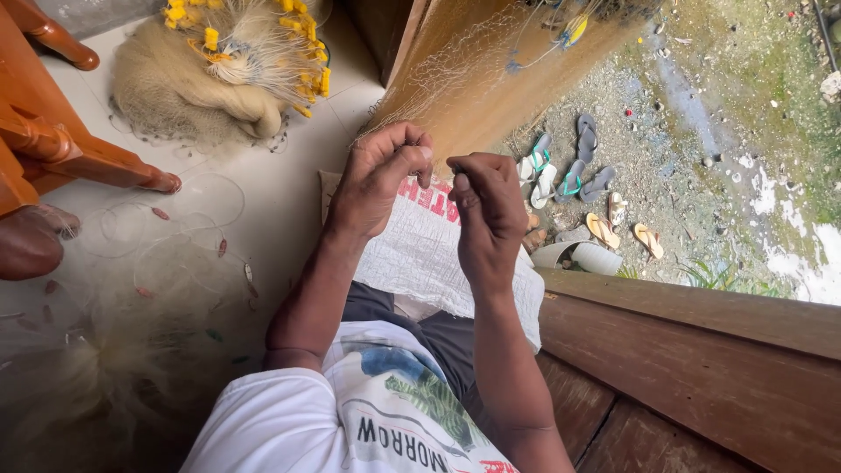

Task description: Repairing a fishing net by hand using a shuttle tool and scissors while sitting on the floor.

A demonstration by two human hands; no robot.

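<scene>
Fine, pale, near-transparent fishing net (455,70) stretched upward and away from the hands, its mesh spreading across the wooden doorway at the top of the view and narrowing toward the fingertips. The left hand (381,180) was curled, its fingers bent inward and pinching a strand of that net near the thumb. The right hand (486,215) was held just beside it, fingers also folded in, the thumb and forefinger pressed together on what looked like the same fine line; whether it held a tool as well was too small to tell. The two hands were close together, nearly touching, raised above the person's lap.

Below the hands lay a white woven plastic sack with red print (429,254), draped over the knees. To the left, on the pale tiled floor (280,175), sat a heaped bundle of beige net with small yellow floats (219,70), well apart from the hands. Loose coils of clear line (158,219) lay on the floor nearer the person, beside the legs of a reddish-brown wooden chair (61,144). To the right, beyond a dark wooden ledge (692,324), several pairs of flip-flop sandals (569,175) lay scattered on grey gravel ground (683,131).
</scene>
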